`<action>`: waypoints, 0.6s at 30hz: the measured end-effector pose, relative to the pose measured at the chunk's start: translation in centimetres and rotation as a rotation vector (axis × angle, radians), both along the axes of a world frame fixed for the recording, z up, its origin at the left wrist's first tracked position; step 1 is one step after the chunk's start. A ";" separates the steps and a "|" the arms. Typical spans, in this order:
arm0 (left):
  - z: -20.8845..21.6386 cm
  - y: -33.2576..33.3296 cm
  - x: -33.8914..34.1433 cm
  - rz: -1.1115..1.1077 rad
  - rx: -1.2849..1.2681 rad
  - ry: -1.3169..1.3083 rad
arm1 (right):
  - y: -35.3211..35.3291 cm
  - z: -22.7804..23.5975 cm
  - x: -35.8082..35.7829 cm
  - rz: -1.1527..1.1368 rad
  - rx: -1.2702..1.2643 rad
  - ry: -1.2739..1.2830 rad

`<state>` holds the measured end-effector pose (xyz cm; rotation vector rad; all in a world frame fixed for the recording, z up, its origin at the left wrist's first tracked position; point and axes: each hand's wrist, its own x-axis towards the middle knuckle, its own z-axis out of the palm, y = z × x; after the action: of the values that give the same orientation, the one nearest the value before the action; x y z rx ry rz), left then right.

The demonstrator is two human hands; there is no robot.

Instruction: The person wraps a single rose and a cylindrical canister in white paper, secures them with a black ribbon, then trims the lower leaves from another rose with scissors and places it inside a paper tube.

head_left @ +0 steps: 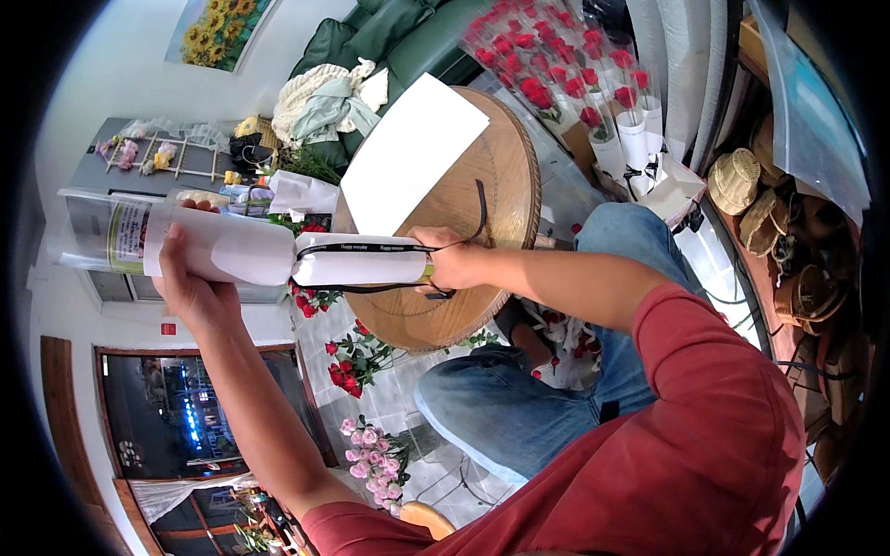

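Observation:
Across the left and middle of the view lies a white paper flower wrap, narrowed at a waist where a black ribbon is tied. A clear plastic sleeve with a printed label sticks out of its left end; I cannot make out a bloom inside. My left hand is closed around the wide part of the wrap. My right hand grips the narrow end, where a bit of green shows. A loose ribbon tail runs past my right fingers over the round wooden table.
White paper sheets lie on the table. Several wrapped red roses stand at the far right beside a green sofa. Loose red roses and pink roses are on the tiled floor. Woven baskets sit at the right.

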<state>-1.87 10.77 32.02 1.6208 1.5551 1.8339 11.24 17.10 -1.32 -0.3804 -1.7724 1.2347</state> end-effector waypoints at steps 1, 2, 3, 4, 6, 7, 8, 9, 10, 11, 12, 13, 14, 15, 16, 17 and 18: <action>0.2 -0.1 -0.5 0.006 0.008 0.012 | -0.1 0.5 0.4 0.044 -0.034 -0.013; 0.6 -0.3 -1.0 0.013 0.016 0.023 | -0.1 0.9 0.6 0.089 -0.067 -0.027; 1.8 -0.7 -1.7 -0.022 0.007 0.030 | -0.3 1.1 0.6 0.091 -0.067 -0.023; 2.7 -0.7 -1.4 -0.065 -0.005 0.031 | -0.3 1.0 0.8 0.087 -0.109 -0.077; 3.5 -1.1 -0.2 -0.026 0.053 -0.028 | -0.2 0.8 0.9 0.084 -0.152 -0.132; 3.9 -1.1 -0.5 -0.051 0.047 -0.013 | 0.0 0.7 0.9 0.107 -0.152 -0.147; 4.6 -1.2 -1.1 -0.075 0.040 0.001 | 0.1 0.6 0.9 0.131 -0.151 -0.162; 5.4 -1.5 -1.6 -0.073 0.041 0.004 | 0.0 0.7 0.8 0.133 -0.150 -0.160; 6.0 -1.7 -2.1 -0.086 0.047 -0.004 | 0.0 0.7 0.8 0.123 -0.146 -0.168; 6.5 -1.9 -2.5 -0.099 0.054 -0.012 | 0.0 0.6 0.8 0.113 -0.142 -0.176; 7.2 -2.1 -2.0 -0.110 0.067 -0.036 | 0.0 0.6 0.9 0.113 -0.144 -0.177; 7.4 -2.1 -1.6 -0.092 0.073 -0.028 | 0.0 0.6 0.9 0.094 -0.112 -0.138; 7.3 -2.0 -1.1 -0.074 0.079 -0.020 | 0.0 0.5 1.0 0.075 -0.080 -0.100; 7.1 -2.0 -1.4 -0.070 0.081 -0.017 | -0.1 0.7 1.0 0.080 -0.078 -0.098; 6.8 -1.9 -1.9 -0.089 0.048 -0.009 | -0.1 0.9 1.2 0.059 -0.046 -0.099; 6.4 -1.8 -2.4 -0.108 0.016 -0.001 | -0.2 1.0 1.2 0.037 -0.014 -0.100; 5.6 -1.5 -2.0 -0.113 0.012 -0.002 | -0.1 0.8 1.2 0.033 -0.017 -0.100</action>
<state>-3.91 9.27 37.66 1.6750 1.4236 1.7894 12.46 16.99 -0.51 -0.4317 -1.8607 1.2740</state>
